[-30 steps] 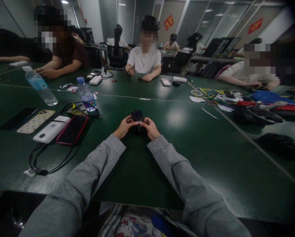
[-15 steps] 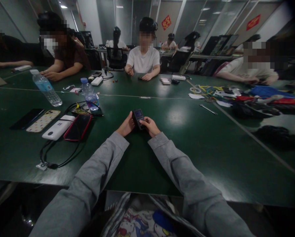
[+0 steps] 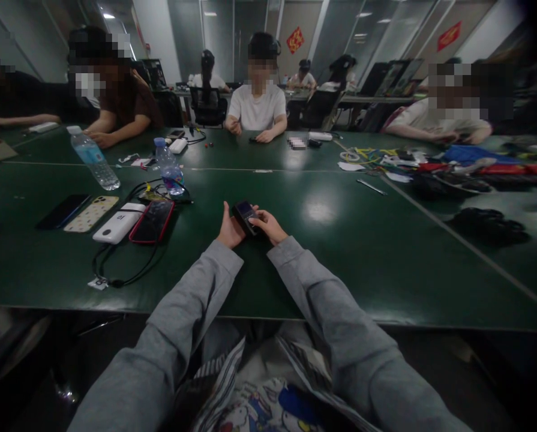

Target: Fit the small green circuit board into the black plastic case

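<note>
Lifting its thumb off the black gadget (image 3: 243, 211), the left hand (image 3: 231, 230) opens beside it, leaving the right hand (image 3: 268, 226) grasping it, beyond the near edge of the tabletop (image 3: 362, 276).

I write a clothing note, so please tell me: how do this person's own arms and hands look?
The grey sleeves are long and plain, creased along the forearms, ending near the wrists. The left hand and right hand wear no gloves; no ring or watch can be made out.
</note>
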A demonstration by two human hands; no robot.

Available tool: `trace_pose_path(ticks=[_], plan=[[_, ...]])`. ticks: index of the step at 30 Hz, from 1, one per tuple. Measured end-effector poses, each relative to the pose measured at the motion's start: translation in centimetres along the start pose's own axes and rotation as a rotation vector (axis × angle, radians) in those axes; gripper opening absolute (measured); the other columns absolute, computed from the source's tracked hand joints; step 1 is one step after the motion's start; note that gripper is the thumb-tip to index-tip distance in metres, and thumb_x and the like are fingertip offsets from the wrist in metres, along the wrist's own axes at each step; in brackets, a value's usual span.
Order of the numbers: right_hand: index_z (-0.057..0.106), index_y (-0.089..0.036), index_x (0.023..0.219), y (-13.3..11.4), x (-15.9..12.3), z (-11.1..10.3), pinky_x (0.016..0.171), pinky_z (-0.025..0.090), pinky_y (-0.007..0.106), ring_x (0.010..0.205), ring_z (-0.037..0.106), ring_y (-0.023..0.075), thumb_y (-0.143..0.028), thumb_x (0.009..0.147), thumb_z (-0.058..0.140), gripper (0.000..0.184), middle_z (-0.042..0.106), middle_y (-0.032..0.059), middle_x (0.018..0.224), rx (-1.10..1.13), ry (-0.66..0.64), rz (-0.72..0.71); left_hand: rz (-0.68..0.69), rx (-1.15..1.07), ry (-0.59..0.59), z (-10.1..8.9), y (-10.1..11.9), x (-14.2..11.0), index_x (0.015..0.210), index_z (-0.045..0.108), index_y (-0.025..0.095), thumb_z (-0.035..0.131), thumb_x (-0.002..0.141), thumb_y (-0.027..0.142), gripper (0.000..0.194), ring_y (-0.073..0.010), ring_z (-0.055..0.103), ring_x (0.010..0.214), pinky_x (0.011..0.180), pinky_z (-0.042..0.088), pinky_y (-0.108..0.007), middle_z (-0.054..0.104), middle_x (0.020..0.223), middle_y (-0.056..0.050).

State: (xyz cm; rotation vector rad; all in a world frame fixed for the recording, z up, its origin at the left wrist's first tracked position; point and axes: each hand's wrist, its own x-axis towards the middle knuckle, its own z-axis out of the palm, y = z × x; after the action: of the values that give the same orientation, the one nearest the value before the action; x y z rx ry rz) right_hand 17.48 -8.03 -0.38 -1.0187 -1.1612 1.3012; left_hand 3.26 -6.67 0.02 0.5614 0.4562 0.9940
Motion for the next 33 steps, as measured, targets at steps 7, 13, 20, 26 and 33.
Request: trace_pose_path(ticks=[7,13,20,26,33], plan=[[0.056,-0.024,0.088,0.4,-0.7,0.9,0.084,0.048,0.035,0.085,0.060,0.0171,-0.041,0.056,0.083,0.046,0.066,-0.0013,0.087,0.003,0.007,-0.025,0.041,-0.015,0.025,0.3,-0.2,-1.2,0.115,0.065,0.015,0.041,0.086,0.073,0.069,-0.0259,0.062,0.111,0.094,0.048,-0.041,0.068,0.119,-0.013],[0.055,-0.024,0.089,0.2,-2.1,1.4,0.084,0.049,0.037,0.086,0.060,0.0190,-0.037,0.057,0.080,0.043,0.065,-0.0013,0.085,-0.026,-0.010,-0.011,0.090,-0.010,0.043,0.5,-1.0,-2.8,0.119,0.065,0.015,0.045,0.085,0.072,0.069,-0.0275,0.063,0.109,0.093,0.048,-0.043,0.069,0.115,-0.013],[0.051,-0.024,0.088,0.6,-4.2,2.4,0.086,0.049,0.037,0.084,0.060,0.0174,-0.032,0.062,0.073,0.035,0.063,-0.0032,0.083,-0.068,-0.008,-0.028,0.128,-0.037,0.089,1.3,-1.8,-5.8,0.119,0.064,0.015,0.039,0.089,0.068,0.066,-0.0265,0.064,0.106,0.094,0.048,-0.042,0.070,0.115,-0.013],[0.050,-0.023,0.091,0.5,-4.9,2.5,0.087,0.049,0.036,0.088,0.059,0.0170,-0.030,0.066,0.070,0.032,0.062,-0.0009,0.090,-0.107,0.002,-0.049,0.103,-0.109,0.128,2.1,-1.9,-6.5,0.116,0.065,0.011,0.037,0.093,0.061,0.062,-0.0251,0.066,0.105,0.096,0.048,-0.039,0.069,0.118,-0.014],[0.051,-0.023,0.095,0.3,-5.2,2.6,0.093,0.048,0.039,0.098,0.060,0.0196,-0.031,0.069,0.068,0.032,0.063,0.0011,0.095,-0.139,0.007,-0.062,0.116,-0.130,0.129,1.5,-2.0,-5.9,0.118,0.065,0.012,0.038,0.093,0.060,0.061,-0.0247,0.067,0.101,0.097,0.049,-0.040,0.071,0.114,-0.012]])
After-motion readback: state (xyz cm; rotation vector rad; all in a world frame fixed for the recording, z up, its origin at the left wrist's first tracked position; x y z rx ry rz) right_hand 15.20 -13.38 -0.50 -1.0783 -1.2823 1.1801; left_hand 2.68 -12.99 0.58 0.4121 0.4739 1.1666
